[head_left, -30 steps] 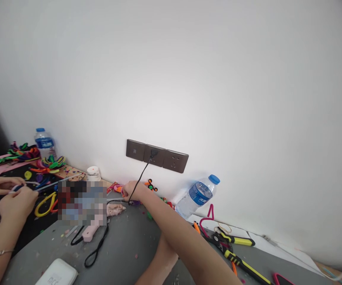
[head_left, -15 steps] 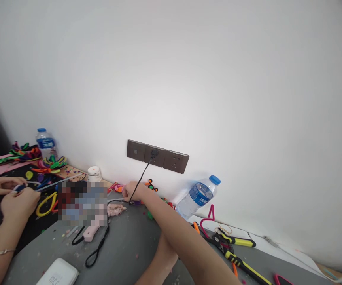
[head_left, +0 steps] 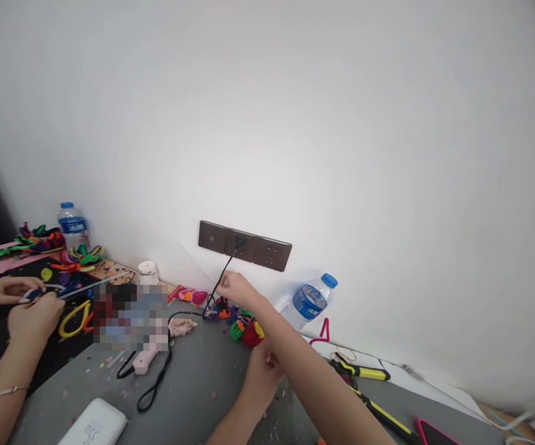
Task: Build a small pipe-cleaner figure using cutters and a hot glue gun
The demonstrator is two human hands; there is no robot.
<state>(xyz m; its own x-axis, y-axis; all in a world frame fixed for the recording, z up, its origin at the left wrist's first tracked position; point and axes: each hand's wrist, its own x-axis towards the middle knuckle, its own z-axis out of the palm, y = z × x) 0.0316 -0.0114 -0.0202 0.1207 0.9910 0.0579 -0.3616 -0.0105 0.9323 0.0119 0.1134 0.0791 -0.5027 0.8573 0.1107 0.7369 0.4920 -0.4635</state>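
Note:
My right hand (head_left: pixel 234 289) is closed in a pinch on a thin translucent stick (head_left: pixel 198 262), like a glue stick, raised in front of the wall beside a black cable (head_left: pixel 221 278). Lower down, my left hand (head_left: pixel 263 371) is closed, partly hidden by my right forearm; what its fingers hold cannot be made out. Just beyond it sit a red fuzzy piece (head_left: pixel 251 334) and several colourful fuzzy craft pieces (head_left: pixel 223 307). To the left lies a pink hot glue gun (head_left: pixel 145 360), partly covered by a blurred patch.
Another person's hands (head_left: pixel 35 312) work at the left. A water bottle (head_left: pixel 308 301) leans by the wall below the socket panel (head_left: pixel 243 245). Yellow-black pliers (head_left: pixel 367 372) lie right, a white power bank (head_left: pixel 95 425) in front, a white cup (head_left: pixel 147 272) at the back.
My right hand has risen from the table and moved right, lifting the translucent stick. My left hand has come into view from behind the right forearm, near the red fuzzy piece.

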